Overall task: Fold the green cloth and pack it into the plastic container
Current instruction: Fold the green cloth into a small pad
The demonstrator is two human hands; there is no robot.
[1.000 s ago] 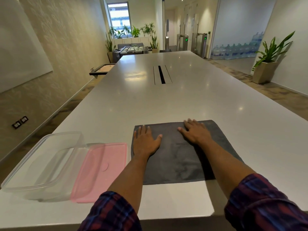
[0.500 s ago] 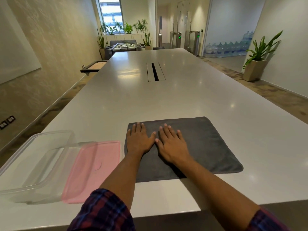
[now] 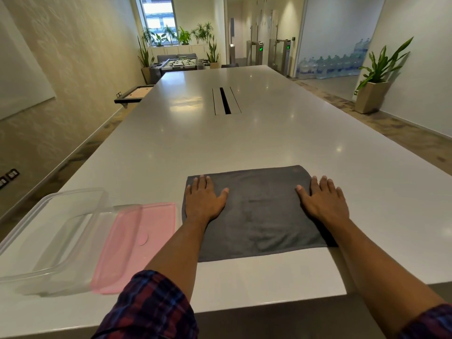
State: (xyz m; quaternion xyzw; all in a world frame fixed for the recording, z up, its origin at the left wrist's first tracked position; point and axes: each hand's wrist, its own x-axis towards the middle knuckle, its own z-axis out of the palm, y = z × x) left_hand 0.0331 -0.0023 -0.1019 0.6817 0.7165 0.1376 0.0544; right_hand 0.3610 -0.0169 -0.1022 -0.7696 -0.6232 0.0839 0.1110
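The cloth (image 3: 259, 211) looks dark grey-green and lies flat on the white table (image 3: 244, 138), near the front edge. My left hand (image 3: 203, 199) presses flat on its left side, fingers straight. On the cloth's right edge rests my right hand (image 3: 322, 201), also flat with fingers spread. The clear plastic container (image 3: 56, 238) stands open at the left of the cloth. Its pink lid (image 3: 137, 243) lies between container and cloth, partly under the container's rim.
A cable slot (image 3: 225, 101) is set into the table's middle, farther back. The table's front edge (image 3: 244, 307) runs just below the cloth. A potted plant (image 3: 374, 94) stands on the floor at the right wall.
My right hand slid from the cloth's middle, beside the left hand, out to its right edge. The left hand stayed on the left side.
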